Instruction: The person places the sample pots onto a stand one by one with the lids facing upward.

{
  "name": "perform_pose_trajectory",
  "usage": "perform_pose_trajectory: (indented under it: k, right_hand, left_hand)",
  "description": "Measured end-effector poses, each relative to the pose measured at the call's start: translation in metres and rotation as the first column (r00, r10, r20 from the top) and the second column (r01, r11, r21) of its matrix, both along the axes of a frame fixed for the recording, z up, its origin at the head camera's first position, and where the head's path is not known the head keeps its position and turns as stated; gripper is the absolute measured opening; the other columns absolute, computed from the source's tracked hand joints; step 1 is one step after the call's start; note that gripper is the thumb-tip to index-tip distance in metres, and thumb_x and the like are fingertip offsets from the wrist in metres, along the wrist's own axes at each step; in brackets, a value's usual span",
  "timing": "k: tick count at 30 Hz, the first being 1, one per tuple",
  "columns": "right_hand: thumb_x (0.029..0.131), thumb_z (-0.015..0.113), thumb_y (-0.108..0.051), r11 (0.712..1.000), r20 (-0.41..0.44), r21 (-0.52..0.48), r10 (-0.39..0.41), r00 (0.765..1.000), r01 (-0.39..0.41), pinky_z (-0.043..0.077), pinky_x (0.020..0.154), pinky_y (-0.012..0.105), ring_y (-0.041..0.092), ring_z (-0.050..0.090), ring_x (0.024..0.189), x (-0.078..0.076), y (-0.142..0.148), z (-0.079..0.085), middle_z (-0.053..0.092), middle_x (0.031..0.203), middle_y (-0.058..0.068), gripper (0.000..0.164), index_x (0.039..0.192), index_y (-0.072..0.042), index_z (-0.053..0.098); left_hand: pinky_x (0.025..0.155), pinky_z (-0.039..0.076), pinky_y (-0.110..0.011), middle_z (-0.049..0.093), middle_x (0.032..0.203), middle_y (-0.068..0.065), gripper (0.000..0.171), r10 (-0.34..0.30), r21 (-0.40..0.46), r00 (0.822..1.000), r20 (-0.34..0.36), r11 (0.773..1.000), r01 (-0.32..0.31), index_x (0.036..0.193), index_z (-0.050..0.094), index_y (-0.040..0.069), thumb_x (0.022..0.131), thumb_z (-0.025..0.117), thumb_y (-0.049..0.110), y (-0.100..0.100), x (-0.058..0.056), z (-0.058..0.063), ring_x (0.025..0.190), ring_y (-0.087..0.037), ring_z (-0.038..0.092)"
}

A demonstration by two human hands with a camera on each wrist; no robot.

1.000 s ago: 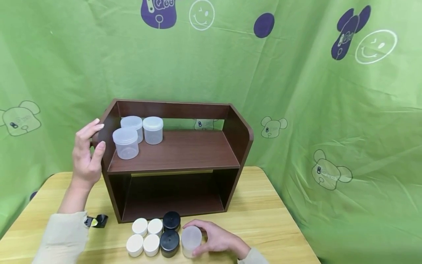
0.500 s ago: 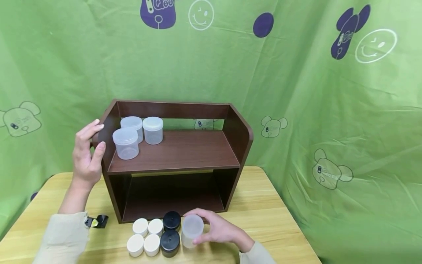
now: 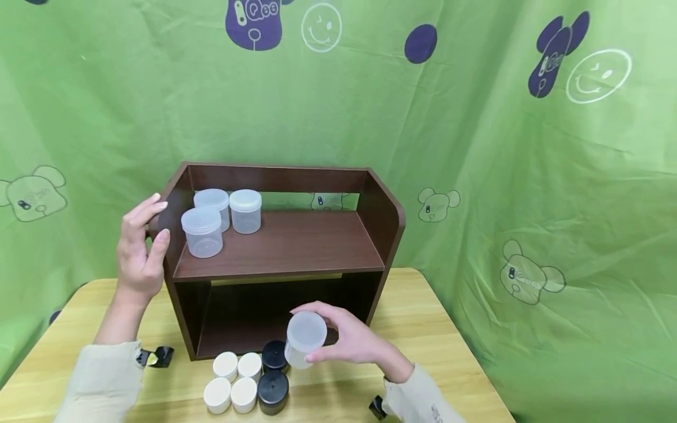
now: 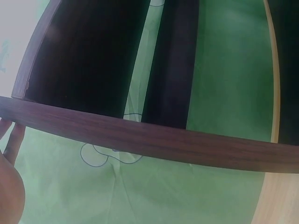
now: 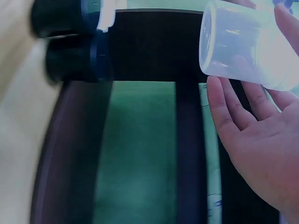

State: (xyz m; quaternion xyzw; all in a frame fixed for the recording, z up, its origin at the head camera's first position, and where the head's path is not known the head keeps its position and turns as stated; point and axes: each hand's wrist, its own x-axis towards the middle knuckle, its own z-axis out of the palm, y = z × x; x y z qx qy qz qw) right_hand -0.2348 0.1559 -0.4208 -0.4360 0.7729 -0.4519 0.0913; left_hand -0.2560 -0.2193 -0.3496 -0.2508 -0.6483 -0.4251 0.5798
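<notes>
A translucent plastic jar (image 3: 305,333) is in my right hand (image 3: 351,339), pinched between thumb and fingers. It hangs above the table in front of the lower shelf, slightly tilted. In the right wrist view the jar (image 5: 247,46) lies between the fingers and thumb of my right hand (image 5: 261,135). My left hand (image 3: 140,249) rests with fairly straight fingers against the left side panel of the dark brown shelf (image 3: 296,241). The left wrist view shows only part of my left hand (image 4: 10,186) at that panel's edge (image 4: 154,142).
Several lidded translucent jars (image 3: 205,232) stand at the left of the upper shelf. On the wooden table (image 3: 433,352), several white round containers (image 3: 231,385) and two black ones (image 3: 273,390) sit grouped before the shelf. A green curtain (image 3: 476,147) hangs behind.
My right hand has lifted the translucent jar off the table, beside the black containers, and moved it up towards the shelf. My left hand stays at the side panel.
</notes>
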Motion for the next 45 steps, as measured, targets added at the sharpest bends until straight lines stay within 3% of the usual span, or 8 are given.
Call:
perform_pose_trajectory:
  k: [8, 11, 21, 33, 39, 45]
  right_hand:
    - [0.083, 0.087, -0.019, 0.999, -0.042, -0.016, -0.031, 0.999, 0.030, 0.054, 0.104, 0.033, 0.013, 0.067, 0.114, -0.004, -0.012, 0.042, 0.068, 0.129, -0.003, 0.070, 0.146, -0.023, 0.056]
    - [0.083, 0.086, -0.017, 0.998, -0.057, -0.034, -0.055, 0.997, 0.053, 0.053, 0.106, 0.034, 0.013, 0.067, 0.115, -0.006, -0.018, 0.056, 0.068, 0.129, -0.004, 0.072, 0.147, -0.020, 0.055]
    - [0.084, 0.085, -0.013, 0.978, -0.082, -0.128, -0.178, 0.981, 0.167, 0.056, 0.100, 0.034, 0.015, 0.065, 0.110, -0.024, -0.048, 0.090, 0.066, 0.129, -0.001, 0.071, 0.148, -0.016, 0.055]
    - [0.088, 0.081, -0.013, 0.924, 0.051, -0.275, -0.261, 0.964, 0.265, 0.059, 0.083, 0.028, 0.020, 0.068, 0.102, -0.052, -0.090, 0.105, 0.064, 0.127, 0.008, 0.063, 0.144, -0.017, 0.055]
    - [0.087, 0.083, -0.016, 0.904, 0.042, -0.303, -0.302, 0.952, 0.300, 0.058, 0.081, 0.029, 0.018, 0.065, 0.100, -0.062, -0.109, 0.104, 0.064, 0.127, 0.009, 0.066, 0.146, -0.013, 0.053]
    - [0.084, 0.086, -0.021, 0.874, 0.043, -0.308, -0.381, 0.924, 0.375, 0.056, 0.083, 0.025, 0.014, 0.065, 0.100, -0.067, -0.125, 0.103, 0.065, 0.125, 0.007, 0.066, 0.140, -0.012, 0.051]
  left_hand:
    - [0.119, 0.040, -0.028, 0.055, 0.135, -0.035, 0.043, -0.009, 0.004, 1.000, 0.009, 1.000, 0.009, 0.124, 0.056, -0.016, 0.099, 0.053, 0.019, 0.002, 0.004, 0.001, 0.139, -0.022, 0.052]
    - [0.119, 0.040, -0.027, 0.055, 0.135, -0.034, 0.043, -0.013, 0.004, 1.000, 0.011, 1.000, 0.013, 0.124, 0.056, -0.016, 0.099, 0.053, 0.019, 0.002, 0.003, 0.002, 0.139, -0.022, 0.051]
    - [0.120, 0.040, -0.029, 0.055, 0.135, -0.035, 0.044, -0.017, 0.000, 1.000, 0.007, 1.000, 0.017, 0.123, 0.056, -0.017, 0.099, 0.053, 0.020, 0.003, 0.002, 0.003, 0.139, -0.022, 0.051]
    - [0.121, 0.039, -0.030, 0.055, 0.134, -0.035, 0.044, -0.008, -0.003, 1.000, 0.003, 1.000, 0.008, 0.123, 0.056, -0.017, 0.099, 0.053, 0.020, 0.002, 0.002, 0.002, 0.139, -0.022, 0.052]
    - [0.121, 0.039, -0.030, 0.055, 0.133, -0.037, 0.044, -0.001, -0.007, 1.000, 0.005, 1.000, 0.001, 0.123, 0.056, -0.016, 0.099, 0.053, 0.021, 0.001, 0.001, 0.002, 0.139, -0.022, 0.052]
    - [0.121, 0.039, -0.030, 0.055, 0.134, -0.036, 0.044, -0.001, -0.005, 1.000, 0.013, 1.000, 0.001, 0.123, 0.056, -0.016, 0.100, 0.053, 0.021, 0.000, 0.000, 0.001, 0.139, -0.021, 0.051]
